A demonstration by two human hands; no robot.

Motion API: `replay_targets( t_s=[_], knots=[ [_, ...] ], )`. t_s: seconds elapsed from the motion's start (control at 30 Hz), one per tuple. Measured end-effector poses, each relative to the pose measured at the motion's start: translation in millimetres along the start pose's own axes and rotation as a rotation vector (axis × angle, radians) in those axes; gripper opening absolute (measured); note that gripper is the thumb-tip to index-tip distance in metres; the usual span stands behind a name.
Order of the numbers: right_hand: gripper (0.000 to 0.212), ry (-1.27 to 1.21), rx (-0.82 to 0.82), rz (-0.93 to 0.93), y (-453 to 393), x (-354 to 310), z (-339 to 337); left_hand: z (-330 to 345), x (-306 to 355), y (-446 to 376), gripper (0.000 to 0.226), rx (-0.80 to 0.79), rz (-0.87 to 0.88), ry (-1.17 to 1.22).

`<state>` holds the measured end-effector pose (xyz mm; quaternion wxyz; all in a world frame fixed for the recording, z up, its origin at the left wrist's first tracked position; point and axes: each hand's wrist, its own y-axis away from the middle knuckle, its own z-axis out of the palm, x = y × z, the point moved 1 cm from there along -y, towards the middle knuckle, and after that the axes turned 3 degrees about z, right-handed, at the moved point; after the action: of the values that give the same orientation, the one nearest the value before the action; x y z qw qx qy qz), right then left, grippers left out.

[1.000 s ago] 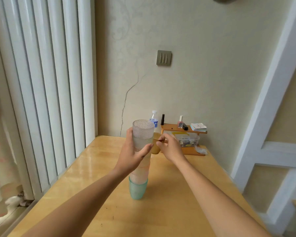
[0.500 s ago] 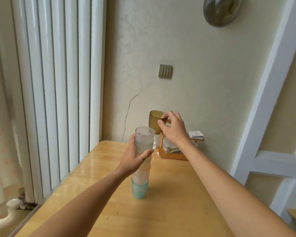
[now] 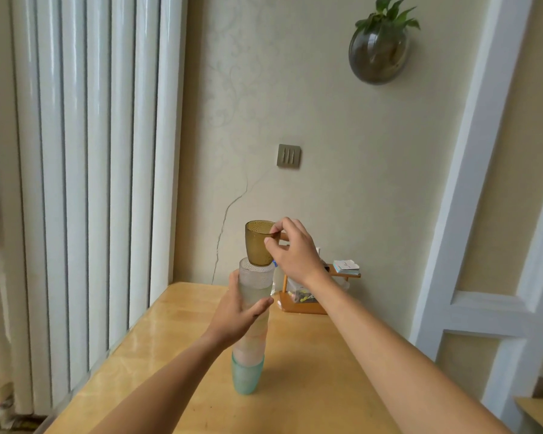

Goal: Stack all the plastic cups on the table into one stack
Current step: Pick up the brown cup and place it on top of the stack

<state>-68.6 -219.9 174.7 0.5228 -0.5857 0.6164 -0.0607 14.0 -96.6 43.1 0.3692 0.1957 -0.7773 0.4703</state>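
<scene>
A tall stack of plastic cups (image 3: 250,339) stands upright on the wooden table (image 3: 295,386), with a green cup at the bottom, pinkish ones above and a clear textured one on top. My left hand (image 3: 237,311) grips the stack near its upper part. My right hand (image 3: 290,250) pinches the rim of an amber-brown cup (image 3: 257,242). The amber cup hangs upright directly over the stack, its base at the mouth of the top clear cup.
A small wooden organiser (image 3: 308,300) with a plastic box, a bottle and a card pack stands at the table's far edge against the wall. White vertical blinds (image 3: 85,170) run along the left. A wall planter (image 3: 380,51) hangs high up.
My right hand lifted the amber cup from the table beside the organiser, then carried it left and over the stack's top. My left hand kept its hold on the stack.
</scene>
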Motion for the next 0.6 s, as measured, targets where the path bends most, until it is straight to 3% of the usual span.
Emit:
replay_targets(
  t_s=[0.6],
  knots=[
    [0.012,0.058,-0.045,-0.034,11.5,-4.7,9.1,0.8,-7.1,-2.4,0.071,-0.002,0.028,0.008]
  ],
)
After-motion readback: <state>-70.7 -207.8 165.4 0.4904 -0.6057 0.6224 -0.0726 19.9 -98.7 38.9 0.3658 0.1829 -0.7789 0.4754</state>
